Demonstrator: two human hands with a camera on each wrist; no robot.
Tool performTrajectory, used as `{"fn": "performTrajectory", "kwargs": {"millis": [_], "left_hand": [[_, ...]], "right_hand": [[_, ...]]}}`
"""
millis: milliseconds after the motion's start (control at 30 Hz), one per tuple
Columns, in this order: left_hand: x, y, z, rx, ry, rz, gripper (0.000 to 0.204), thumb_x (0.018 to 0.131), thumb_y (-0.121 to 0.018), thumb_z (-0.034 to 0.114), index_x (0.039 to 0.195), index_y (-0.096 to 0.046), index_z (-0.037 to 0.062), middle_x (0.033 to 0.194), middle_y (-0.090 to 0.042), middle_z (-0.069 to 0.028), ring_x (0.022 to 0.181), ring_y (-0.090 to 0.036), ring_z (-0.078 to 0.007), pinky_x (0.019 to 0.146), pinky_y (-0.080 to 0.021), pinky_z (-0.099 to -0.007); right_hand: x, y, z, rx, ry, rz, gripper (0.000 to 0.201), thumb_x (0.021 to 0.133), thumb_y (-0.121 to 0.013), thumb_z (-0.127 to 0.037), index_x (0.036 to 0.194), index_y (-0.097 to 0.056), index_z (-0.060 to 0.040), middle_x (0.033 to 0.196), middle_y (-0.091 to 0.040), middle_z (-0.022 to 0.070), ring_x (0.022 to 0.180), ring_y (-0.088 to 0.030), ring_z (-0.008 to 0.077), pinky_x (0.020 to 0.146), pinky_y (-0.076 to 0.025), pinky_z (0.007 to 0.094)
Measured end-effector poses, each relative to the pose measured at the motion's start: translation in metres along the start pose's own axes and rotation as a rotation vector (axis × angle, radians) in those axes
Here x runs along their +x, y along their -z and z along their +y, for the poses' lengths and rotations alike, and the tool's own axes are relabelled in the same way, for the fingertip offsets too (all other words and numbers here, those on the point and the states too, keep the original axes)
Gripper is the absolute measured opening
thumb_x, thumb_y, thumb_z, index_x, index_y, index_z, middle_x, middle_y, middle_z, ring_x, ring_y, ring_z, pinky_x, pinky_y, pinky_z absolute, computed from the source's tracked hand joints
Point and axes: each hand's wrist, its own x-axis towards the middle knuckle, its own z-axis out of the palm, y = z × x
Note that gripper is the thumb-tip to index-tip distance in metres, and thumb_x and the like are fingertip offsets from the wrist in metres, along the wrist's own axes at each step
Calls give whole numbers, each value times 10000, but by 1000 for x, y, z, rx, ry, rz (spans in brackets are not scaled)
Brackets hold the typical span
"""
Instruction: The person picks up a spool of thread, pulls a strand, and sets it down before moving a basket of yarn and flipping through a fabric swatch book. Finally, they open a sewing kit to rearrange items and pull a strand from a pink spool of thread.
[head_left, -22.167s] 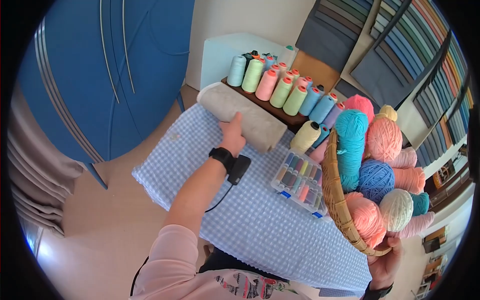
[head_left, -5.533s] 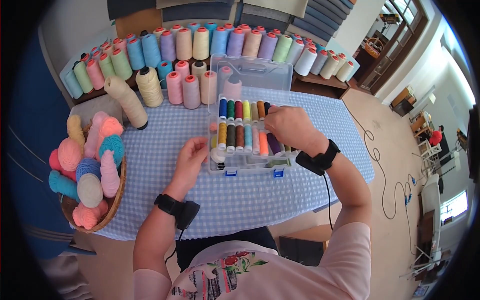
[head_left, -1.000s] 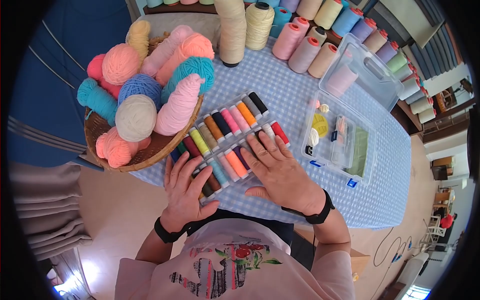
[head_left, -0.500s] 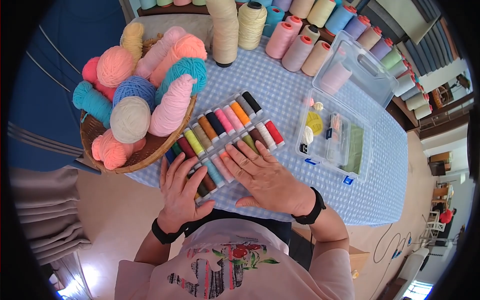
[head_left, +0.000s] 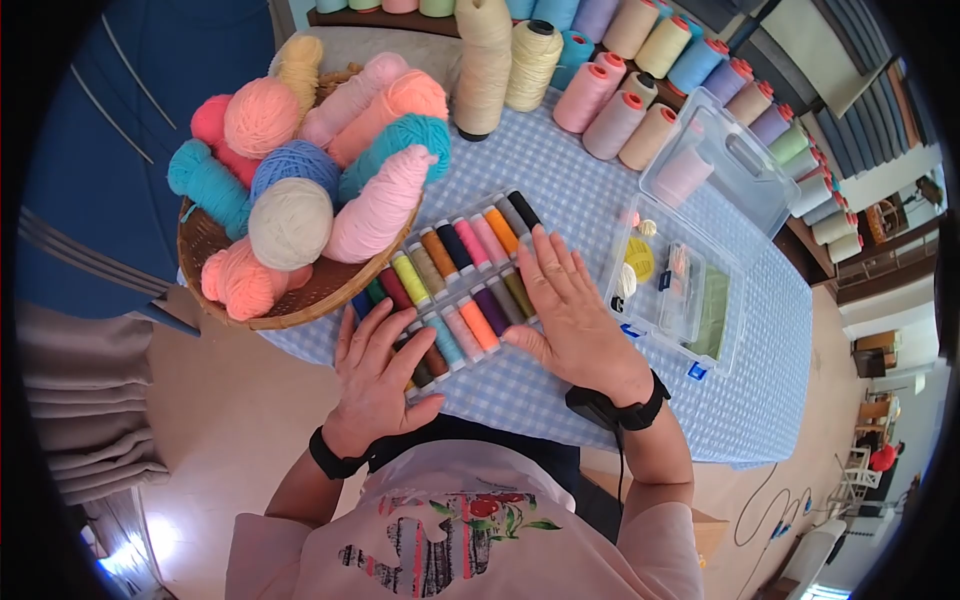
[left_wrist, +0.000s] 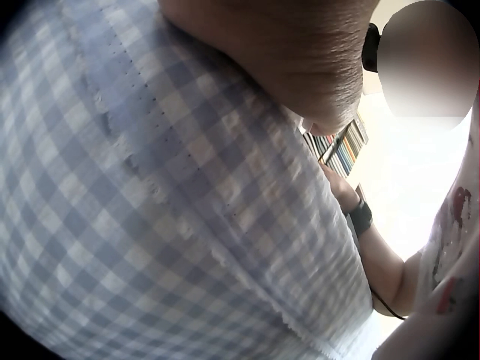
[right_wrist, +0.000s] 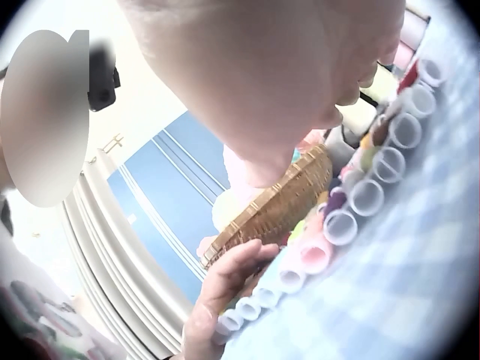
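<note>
Two rows of coloured thread spools lie in a clear holder on the checked cloth, in the head view. My left hand rests with spread fingers on the left end of the rows. Over the right end lies my right hand, its fingers straight and covering some spools. The right wrist view shows the row of white spool ends under my right hand, with my left hand at the far end. In the left wrist view, my left hand is above the cloth.
A wicker basket of yarn stands left of the spools. To their right is an open clear box holding small items, its lid raised. Large thread cones stand along the back of the checked cloth.
The spool set, out of the box since the view several seconds ago, lies beside the basket. Over the last half second, my right hand has slid rightward along the spools, uncovering some middle ones.
</note>
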Motion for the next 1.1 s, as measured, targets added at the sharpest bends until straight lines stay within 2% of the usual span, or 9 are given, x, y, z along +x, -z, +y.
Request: {"fn": "performTrajectory", "kwargs": {"millis": [100,267,400,533,633,733,833,933,1100], "left_hand": [[0,2,0,-1,2,-10,586,772,-557,520,1187,-571,106,1240,-503,-133,1220,-426,-346,1045,-224,-569],[-1,-1,-1,2,-24,-3,594,778,-535,520,1160,-562,66,1239,-498,-150,1212,-427,-369,1037,-228,-562],[0,2,1,-14,3,-7,590,776,-554,508,1185,-558,82,1246,-493,-144,1221,-419,-357,1045,-222,-556],[-1,2,0,-27,7,-11,586,778,-566,498,1205,-554,97,1255,-486,-137,1229,-411,-347,1049,-219,-556],[-1,0,0,-13,-10,8,590,778,-548,503,1176,-559,68,1245,-497,-148,1218,-425,-361,1050,-220,-547],[-2,1,1,-31,6,3,590,776,-572,493,1213,-548,98,1256,-487,-137,1229,-413,-341,1051,-222,-550],[-2,1,1,-34,6,3,590,776,-574,492,1214,-547,98,1257,-486,-137,1230,-413,-339,1052,-222,-549],[-2,1,1,-42,16,-3,585,781,-571,493,1213,-547,99,1258,-486,-137,1230,-413,-341,1053,-221,-548],[-3,1,0,-31,-3,-6,574,783,-569,493,1204,-550,103,1262,-484,-136,1230,-414,-342,1054,-221,-545]], "right_hand": [[23,3,-11,-80,-12,89,740,879,-520,-453,1391,-294,31,1455,-245,256,1346,-246,417,1099,-206,484],[58,-27,12,-158,-27,47,764,883,-468,-507,1381,-303,48,1438,-275,267,1343,-261,408,1103,-207,470],[48,-24,6,-205,-26,-8,772,886,-447,-522,1379,-303,54,1430,-293,266,1343,-271,394,1104,-212,458],[37,-22,5,-198,11,14,775,881,-458,-519,1380,-303,53,1431,-293,263,1343,-273,392,1106,-208,455],[41,-22,1,-163,-25,17,788,873,-464,-529,1381,-303,51,1433,-293,259,1342,-276,389,1108,-199,461],[53,-25,-15,-156,29,85,790,869,-464,-537,1378,-313,49,1433,-294,259,1342,-278,384,1111,-186,467],[71,-22,-30,-147,128,-2,786,888,-422,-544,1383,-293,52,1457,-241,257,1365,-226,381,1124,-152,466],[75,-33,-21,-118,182,-83,800,886,-400,-564,1386,-290,50,1461,-243,247,1369,-227,368,1130,-138,453],[56,-32,-14,-146,223,-92,811,876,-409,-571,1394,-286,39,1468,-245,225,1379,-212,345,1140,-114,428]]}}
